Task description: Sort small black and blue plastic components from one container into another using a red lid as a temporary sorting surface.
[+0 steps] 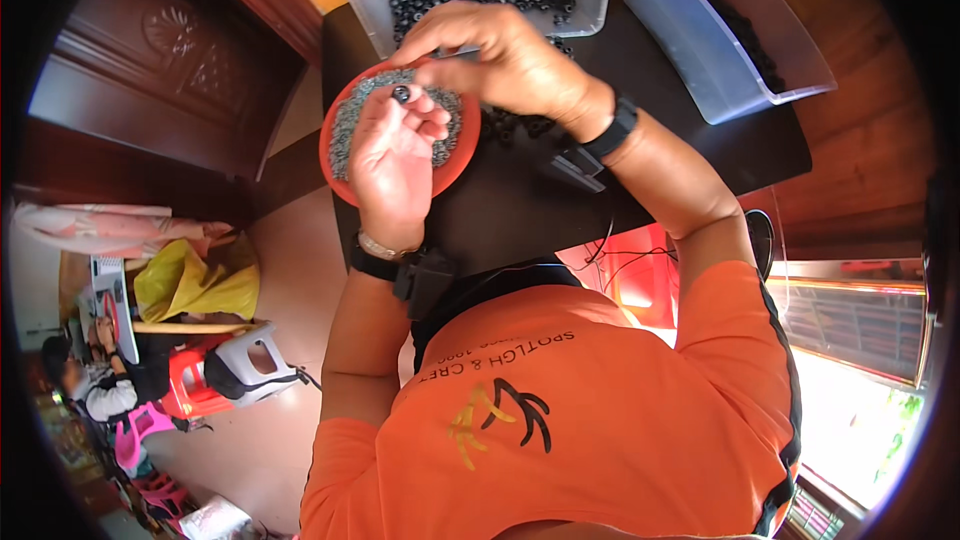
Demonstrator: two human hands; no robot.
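Observation:
My left hand [392,165] is palm up over an orange-red bowl [471,138], its fingertips closed on a small black ring-shaped part [401,95]. Many small grey bits [345,120] fill the bowl. From the right, my right hand [530,62] reaches over the bowl's far side. Its fingers curve down near the left fingertips, and the thumb is smeared by motion. Whether anything is between those fingers cannot be made out. More small black parts [515,128] lie on the dark table [520,205] beside the bowl, partly under my right hand.
A clear bin [362,0] holding many black ring-shaped parts stands at the far edge. Another translucent bin [680,45] with dark parts stands at the far right. Thin cables [610,240] hang by the table's near edge. A person [105,395] is at the far left.

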